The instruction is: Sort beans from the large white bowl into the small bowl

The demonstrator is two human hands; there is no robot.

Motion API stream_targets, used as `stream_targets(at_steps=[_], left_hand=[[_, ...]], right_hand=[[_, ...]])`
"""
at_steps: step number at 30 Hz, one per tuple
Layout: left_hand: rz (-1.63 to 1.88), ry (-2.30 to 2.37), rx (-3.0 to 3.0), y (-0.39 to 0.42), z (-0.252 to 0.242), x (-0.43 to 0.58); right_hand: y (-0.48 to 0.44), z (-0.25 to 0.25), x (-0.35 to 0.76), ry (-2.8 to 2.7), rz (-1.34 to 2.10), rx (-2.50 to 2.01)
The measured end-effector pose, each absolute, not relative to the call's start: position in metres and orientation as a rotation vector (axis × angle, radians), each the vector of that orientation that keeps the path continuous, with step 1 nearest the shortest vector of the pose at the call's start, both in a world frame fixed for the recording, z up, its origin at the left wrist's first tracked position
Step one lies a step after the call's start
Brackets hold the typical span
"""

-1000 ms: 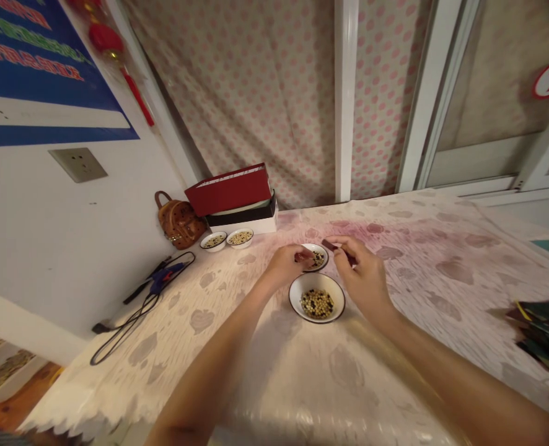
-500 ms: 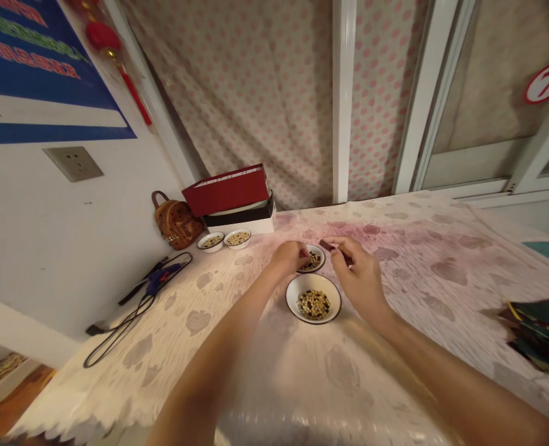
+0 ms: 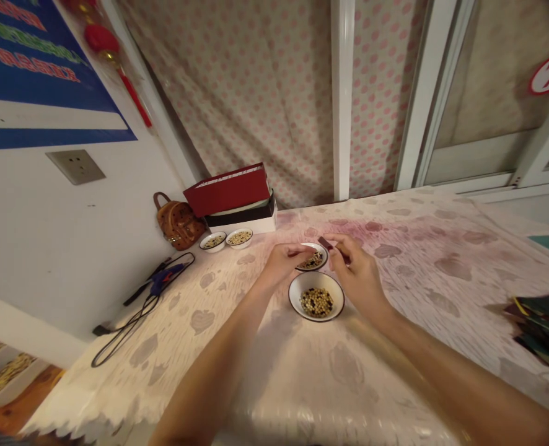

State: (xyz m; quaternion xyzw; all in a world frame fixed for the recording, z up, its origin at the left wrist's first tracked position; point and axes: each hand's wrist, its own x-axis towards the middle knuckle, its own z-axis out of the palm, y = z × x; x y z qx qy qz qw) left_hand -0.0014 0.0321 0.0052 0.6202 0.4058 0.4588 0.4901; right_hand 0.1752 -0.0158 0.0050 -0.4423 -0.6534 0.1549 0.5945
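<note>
My left hand (image 3: 284,260) reaches over the left rim of a small white bowl (image 3: 320,263) of mixed yellow and black beans or seeds. Its fingers are brought together in a pinch, and whatever may be between them is too small to make out. On the bowl's right side, my right hand (image 3: 355,266) pinches a small dark brown flat piece (image 3: 325,243) between thumb and fingers, its end pointing up and left. Nearer to me stands a larger white bowl (image 3: 295,296) with a dark rim, holding more of the mixed yellow and black beans.
Two small bowls, one with darker mixed seeds (image 3: 214,242) and one with paler ones (image 3: 240,238), sit before a red box (image 3: 230,189). A brown mini backpack (image 3: 179,223) and a corded blue tool (image 3: 165,280) lie left. Dark folded cloth (image 3: 546,322) is at right.
My left hand has lifted slightly from the beans in the small bowl, its fingers now straighter. My right hand keeps the brown piece beside the bowl. The view has shifted slightly.
</note>
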Motion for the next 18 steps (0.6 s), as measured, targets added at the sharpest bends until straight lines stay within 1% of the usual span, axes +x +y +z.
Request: stream_targets(at_steps=[3,6,18], left_hand=[[1.185,0.813,1.238,0.015,0.008,-0.001],[1.215,0.744,1.114,0.008,0.012,0.0],[1.222,0.689,1.137,0.003,0.014,0.0]], right_hand=[[-0.02,0.005,0.172,-1.562,0.401,-1.008],[-0.024,0.006,0.17,-1.591,0.411,-0.995],[-0.021,0.001,0.17,-1.653,0.339,-0.988]])
